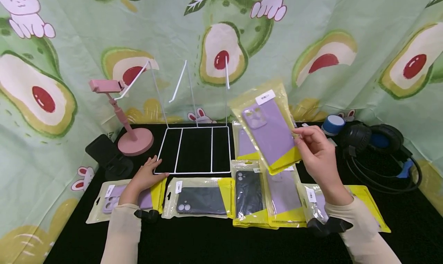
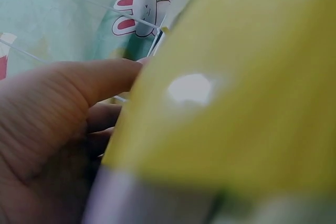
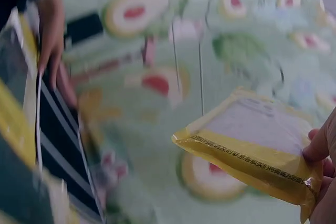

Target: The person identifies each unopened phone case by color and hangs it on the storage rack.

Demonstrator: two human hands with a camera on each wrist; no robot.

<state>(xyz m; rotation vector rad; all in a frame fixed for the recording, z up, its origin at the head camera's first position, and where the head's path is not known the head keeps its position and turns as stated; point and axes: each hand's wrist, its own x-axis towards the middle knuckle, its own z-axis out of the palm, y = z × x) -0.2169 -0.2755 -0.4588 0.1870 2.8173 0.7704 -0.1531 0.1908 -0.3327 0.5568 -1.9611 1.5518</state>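
Note:
My right hand [image 1: 316, 152] pinches the lower right edge of a packaged purple phone case [image 1: 271, 131], raised and tilted over other packs. The pack is clear with a yellow bottom and a white label; the right wrist view shows its yellow end [image 3: 247, 161] with printed text. My left hand [image 1: 143, 177] rests at the near left corner of a white wire rack [image 1: 195, 172], thumb and fingers spread. Under that wrist lies another packaged purple case [image 1: 145, 200]. Its yellow end [image 2: 236, 103] fills much of the left wrist view and hides part of the fingers.
Packaged black cases [image 1: 202, 200] and purple cases [image 1: 282, 192] lie along the rack's near side and right. A pink stand [image 1: 135, 141] and a black phone holder [image 1: 109, 156] are at left. Headphones [image 1: 377, 141] and a blue-and-white round container [image 1: 333, 124] sit at right.

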